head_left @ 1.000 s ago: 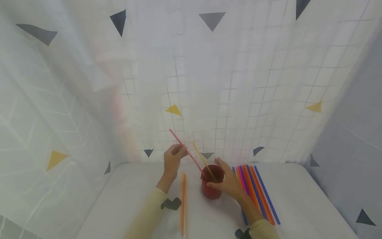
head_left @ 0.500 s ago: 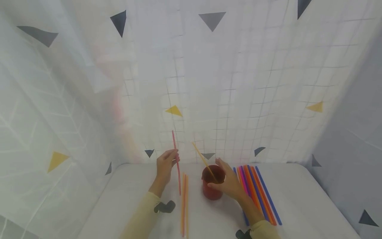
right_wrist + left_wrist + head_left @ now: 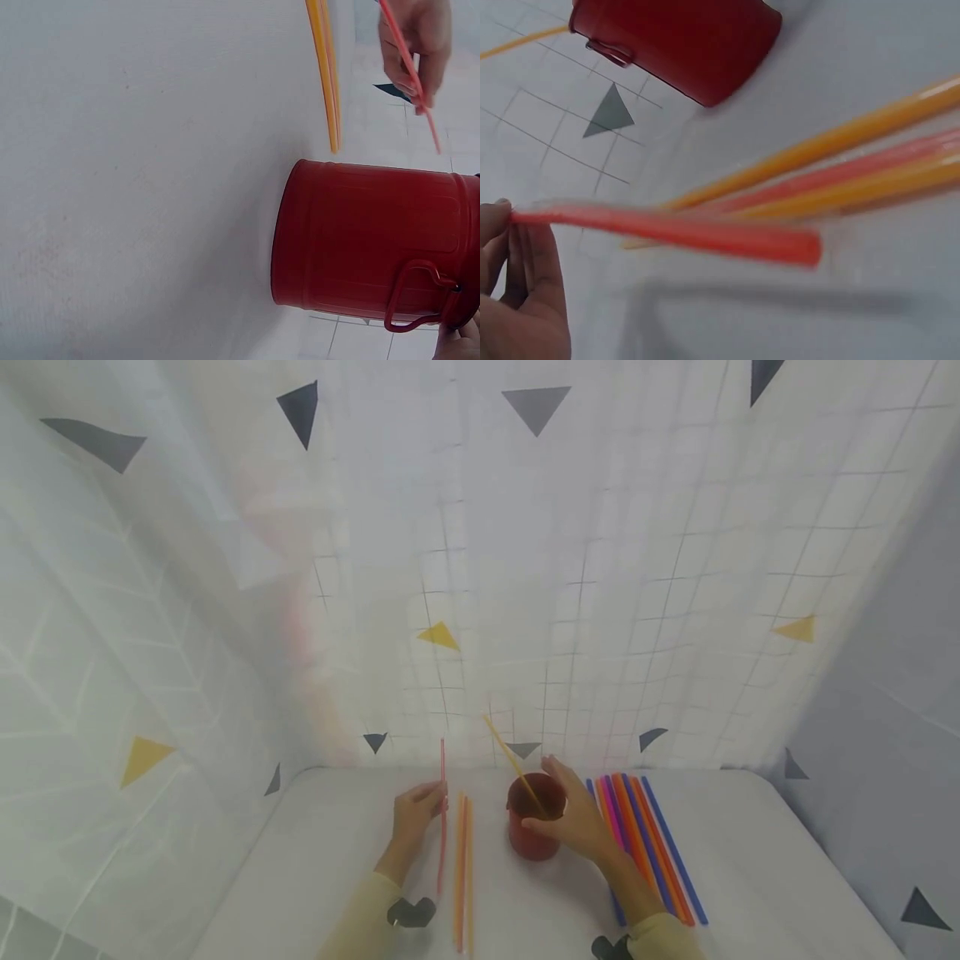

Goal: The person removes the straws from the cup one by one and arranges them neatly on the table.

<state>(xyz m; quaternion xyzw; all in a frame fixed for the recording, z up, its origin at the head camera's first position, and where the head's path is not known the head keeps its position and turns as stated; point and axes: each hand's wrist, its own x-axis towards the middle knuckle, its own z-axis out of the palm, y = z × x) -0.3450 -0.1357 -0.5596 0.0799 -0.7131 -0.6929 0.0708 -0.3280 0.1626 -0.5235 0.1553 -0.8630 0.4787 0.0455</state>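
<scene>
In the head view my left hand (image 3: pixel 415 817) pinches a pinkish-red straw (image 3: pixel 442 760) near its middle. The straw stands nearly upright in that view, and its lower end (image 3: pixel 765 244) looks blurred in the left wrist view. Just right of it, several yellow and red straws (image 3: pixel 470 877) lie side by side on the table. A small red metal bucket (image 3: pixel 531 845) with a side handle (image 3: pixel 397 300) stands at the middle. My right hand (image 3: pixel 581 827) grips the bucket's right rim, thumb in front and fingers behind. One yellow straw (image 3: pixel 501 747) leans inside the bucket.
Right of the bucket, several blue, orange and magenta straws (image 3: pixel 674 850) lie in a row, partly behind the right forearm. The white table (image 3: pixel 780 877) ends at a patterned cloth (image 3: pixel 510 568) hanging behind it, with more cloth at both sides.
My left hand has drawn the red straw's end away from the bucket, left and then down toward the table. The right hand stays on the bucket.
</scene>
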